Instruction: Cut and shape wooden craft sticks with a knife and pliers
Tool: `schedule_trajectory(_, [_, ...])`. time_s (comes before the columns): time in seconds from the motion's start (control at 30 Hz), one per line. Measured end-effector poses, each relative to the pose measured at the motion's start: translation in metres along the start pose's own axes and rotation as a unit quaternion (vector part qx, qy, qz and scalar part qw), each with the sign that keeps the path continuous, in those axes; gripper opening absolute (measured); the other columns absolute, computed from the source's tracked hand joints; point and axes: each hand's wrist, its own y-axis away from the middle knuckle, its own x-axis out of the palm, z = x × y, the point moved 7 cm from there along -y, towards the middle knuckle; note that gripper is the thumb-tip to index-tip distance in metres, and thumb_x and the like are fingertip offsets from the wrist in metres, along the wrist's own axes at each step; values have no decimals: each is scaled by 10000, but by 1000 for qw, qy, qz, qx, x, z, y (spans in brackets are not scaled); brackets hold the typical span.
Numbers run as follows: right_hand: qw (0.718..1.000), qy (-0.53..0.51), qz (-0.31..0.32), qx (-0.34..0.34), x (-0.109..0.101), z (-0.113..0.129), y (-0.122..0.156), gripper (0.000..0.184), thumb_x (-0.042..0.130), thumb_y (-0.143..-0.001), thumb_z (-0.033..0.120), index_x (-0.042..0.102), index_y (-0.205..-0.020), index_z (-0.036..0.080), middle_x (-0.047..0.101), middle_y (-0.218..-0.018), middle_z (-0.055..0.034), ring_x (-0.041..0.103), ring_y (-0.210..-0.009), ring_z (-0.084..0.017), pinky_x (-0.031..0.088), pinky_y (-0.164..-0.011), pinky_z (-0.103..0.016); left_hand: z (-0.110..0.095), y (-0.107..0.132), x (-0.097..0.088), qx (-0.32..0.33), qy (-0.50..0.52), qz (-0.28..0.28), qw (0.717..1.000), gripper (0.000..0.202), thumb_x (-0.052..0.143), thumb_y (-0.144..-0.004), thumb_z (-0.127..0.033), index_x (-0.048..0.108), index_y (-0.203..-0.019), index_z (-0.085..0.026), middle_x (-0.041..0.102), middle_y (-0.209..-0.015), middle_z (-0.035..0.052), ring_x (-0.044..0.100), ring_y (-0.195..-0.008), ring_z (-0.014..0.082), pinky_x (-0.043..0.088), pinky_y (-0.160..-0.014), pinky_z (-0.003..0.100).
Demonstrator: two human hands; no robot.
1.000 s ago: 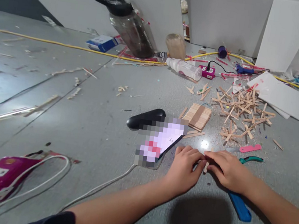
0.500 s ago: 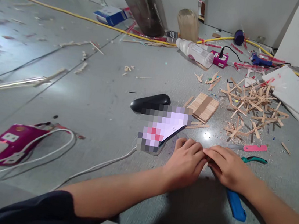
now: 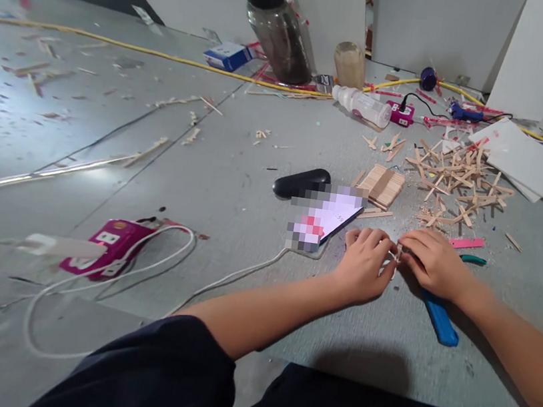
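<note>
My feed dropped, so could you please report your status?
Both busy: left hand and right hand pinch small pale wooden stick piece. Close by: lit phone beside left hand, blue-handled tool by right wrist.

Fairly bright, even indoor light covers the grey floor (image 3: 234,178), with white glare at nine o'clock, a soft shadow at five o'clock near the right hand (image 3: 432,263), and smeared, wide-angle-bent edges toward seven o'clock.

— What's on the floor (image 3: 234,185)?
— A phone (image 3: 335,216) on a white cable (image 3: 241,273), with a black case (image 3: 301,182) just beside it. Then a stick stack (image 3: 382,185) and a heap of crossed sticks (image 3: 457,179).
— And to the left?
— A pink power strip (image 3: 113,249). Far back there's a yellow cord (image 3: 121,48) and a bottle (image 3: 361,105) on its side.
</note>
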Motion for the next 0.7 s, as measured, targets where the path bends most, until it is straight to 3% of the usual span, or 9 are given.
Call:
schedule_trajectory(0.13, [999, 10, 42, 32, 12, -9, -25, 423, 448, -1157, 221, 754, -1443, 158, 790, -1508, -195, 723, -1378, -331, 578, -1224, -547, -22, 11, -18, 168, 44, -157, 972, 120, 690, -1020, -211, 727, -1132, -233, 784, -1105, 83, 682, -1005, 265, 424, -971, 496])
schedule_trajectory(0.23, [994, 40, 72, 75, 23, -13, -56, 549, 464, -1096, 137, 656, -1607, 84, 695, -1664, -237, 660, -1494, -365, 528, -1277, -561, -39, 23, -29, 299, 79, -219, 926, 170, 702, -978, -177, 692, -1138, -231, 781, -1037, 50, 675, -896, 227, 441, -911, 467])
schedule_trajectory(0.3, [989, 64, 90, 103, 27, -13, -73, 544, 455, -1115, 147, 648, -1618, 78, 717, -1627, -244, 678, -1442, -376, 537, -1232, -549, -45, 28, -33, 356, 89, -239, 899, 171, 693, -970, -179, 670, -1133, -227, 779, -1008, 39, 682, -867, 217, 445, -883, 456])
schedule_trajectory(0.47, [971, 116, 122, 170, 29, -16, -88, 379, 462, -1134, 142, 793, -1318, 123, 822, -1351, -229, 702, -1346, -378, 521, -1161, -517, -46, 31, -28, 397, 91, -239, 882, 191, 672, -953, -191, 671, -1133, -255, 815, -981, 12, 730, -862, 210, 455, -900, 457])
schedule_trajectory(0.57, [960, 128, 138, 209, 29, -26, -88, 299, 537, -1142, 168, 787, -1303, 141, 836, -1257, -197, 740, -1272, -337, 555, -1102, -470, -43, 30, -23, 389, 92, -231, 887, 200, 677, -941, -204, 674, -1127, -276, 822, -976, 8, 745, -853, 216, 450, -910, 465])
schedule_trajectory(0.7, [949, 127, 151, 246, 29, -37, -91, 263, 686, -1162, 363, 772, -1335, 184, 825, -1249, -95, 779, -1168, -265, 614, -1093, -482, -45, 30, -25, 391, 108, -237, 883, 212, 676, -936, -193, 655, -1137, -255, 819, -991, 23, 724, -816, 207, 446, -896, 459])
